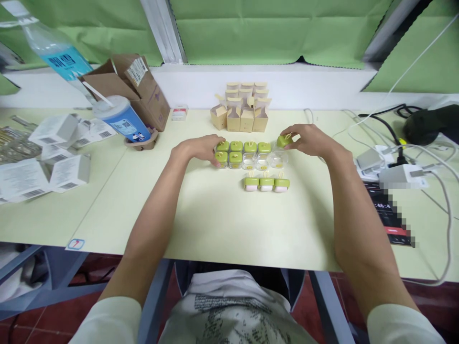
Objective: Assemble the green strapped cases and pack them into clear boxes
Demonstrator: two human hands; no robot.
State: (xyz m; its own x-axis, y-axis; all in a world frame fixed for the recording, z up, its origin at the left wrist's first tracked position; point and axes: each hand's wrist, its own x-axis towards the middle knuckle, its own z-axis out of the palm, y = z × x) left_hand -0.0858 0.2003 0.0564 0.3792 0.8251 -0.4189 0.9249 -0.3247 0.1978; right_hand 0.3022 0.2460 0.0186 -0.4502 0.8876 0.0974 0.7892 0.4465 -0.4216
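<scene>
Small clear plastic jars stand in two rows, several capped with green lids (236, 146). My left hand (204, 147) curls round the left end of the rows, its thumb and fingers against the end jars (221, 159). At the right end, the thumb and fingers of my right hand (308, 138) pinch a green lid (284, 140) over the last jar of the back row. Three jars in the front row show no lid, among them a clear jar (278, 159) below my right hand. Nearer me, three green-topped pieces with pale bottoms (266, 184) lie side by side.
Behind the jars stand several open tan cartons (247, 119). White boxes (70, 172), a blue cup (125, 122), a brown cardboard box (143, 91) and a tall bottle (64, 59) crowd the left. Right are cables, a white charger (401, 176) and a phone (387, 210).
</scene>
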